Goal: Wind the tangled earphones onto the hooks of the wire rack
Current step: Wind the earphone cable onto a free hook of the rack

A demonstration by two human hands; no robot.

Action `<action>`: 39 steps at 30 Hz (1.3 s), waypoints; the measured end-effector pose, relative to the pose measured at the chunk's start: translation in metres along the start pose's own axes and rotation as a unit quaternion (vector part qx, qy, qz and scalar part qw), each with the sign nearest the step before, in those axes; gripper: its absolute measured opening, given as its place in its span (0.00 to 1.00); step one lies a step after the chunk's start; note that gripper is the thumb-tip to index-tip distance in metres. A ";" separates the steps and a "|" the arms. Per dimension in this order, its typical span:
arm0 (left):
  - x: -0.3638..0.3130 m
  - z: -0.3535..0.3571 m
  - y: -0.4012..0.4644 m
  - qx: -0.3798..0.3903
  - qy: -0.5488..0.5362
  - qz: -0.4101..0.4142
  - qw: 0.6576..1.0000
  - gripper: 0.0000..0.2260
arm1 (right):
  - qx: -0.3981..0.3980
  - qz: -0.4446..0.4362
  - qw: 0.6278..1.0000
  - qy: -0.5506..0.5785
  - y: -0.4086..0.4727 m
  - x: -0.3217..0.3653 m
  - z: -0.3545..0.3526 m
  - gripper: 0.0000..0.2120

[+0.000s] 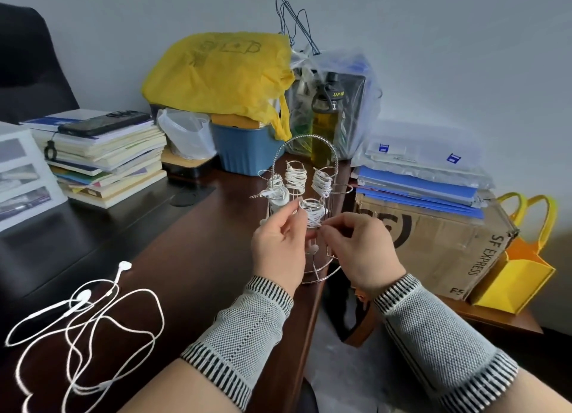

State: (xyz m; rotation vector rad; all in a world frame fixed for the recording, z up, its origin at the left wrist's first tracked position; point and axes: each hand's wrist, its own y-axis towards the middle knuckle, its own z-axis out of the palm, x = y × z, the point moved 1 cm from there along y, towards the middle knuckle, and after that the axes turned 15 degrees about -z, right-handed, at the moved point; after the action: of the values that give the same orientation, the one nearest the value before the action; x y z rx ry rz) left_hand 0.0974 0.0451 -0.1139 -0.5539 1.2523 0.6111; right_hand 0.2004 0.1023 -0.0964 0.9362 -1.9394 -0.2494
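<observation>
A chrome wire rack [309, 143] stands at the right edge of the dark wooden desk [198, 245]. Several of its hooks carry wound white earphone bundles [295, 179]. My left hand [280, 242] and my right hand [359, 245] meet at the lower front hook, both pinching the white cord of the bundle [314, 213] there. An earbud [313, 249] dangles below between my hands. A loose tangled pair of white earphones [89, 323] lies spread on the desk at the lower left.
A stack of books with a black phone [103, 123] sits at the back left. Behind the rack are a blue tub [244, 151], a yellow bag [216, 72] and an olive bottle [325, 124]. Right of the desk stands a cardboard box [433, 236] with folders, and a yellow tote [517, 273].
</observation>
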 end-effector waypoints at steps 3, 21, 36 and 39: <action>-0.003 0.001 -0.001 0.006 -0.012 -0.016 1.000 0.08 | -0.051 0.072 0.992 0.086 -0.002 -0.003 0.001 0.06; 0.000 0.000 0.004 -0.008 -0.010 -0.008 1.000 0.08 | -0.253 0.178 0.821 0.480 -0.006 0.021 0.014 0.05; 0.003 0.000 0.007 -0.028 0.023 0.016 0.999 0.09 | -0.214 0.198 0.845 0.449 -0.016 0.014 0.026 0.02; 0.006 -0.002 0.010 -0.042 0.037 0.019 0.998 0.09 | -0.198 0.198 0.855 0.436 -0.016 0.016 0.026 0.02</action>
State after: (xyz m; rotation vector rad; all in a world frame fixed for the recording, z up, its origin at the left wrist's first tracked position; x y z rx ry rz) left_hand 0.0910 0.0516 -0.1210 -0.6288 1.3129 0.6825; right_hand 0.1830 0.0752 -0.1083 0.2573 -1.1154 0.0339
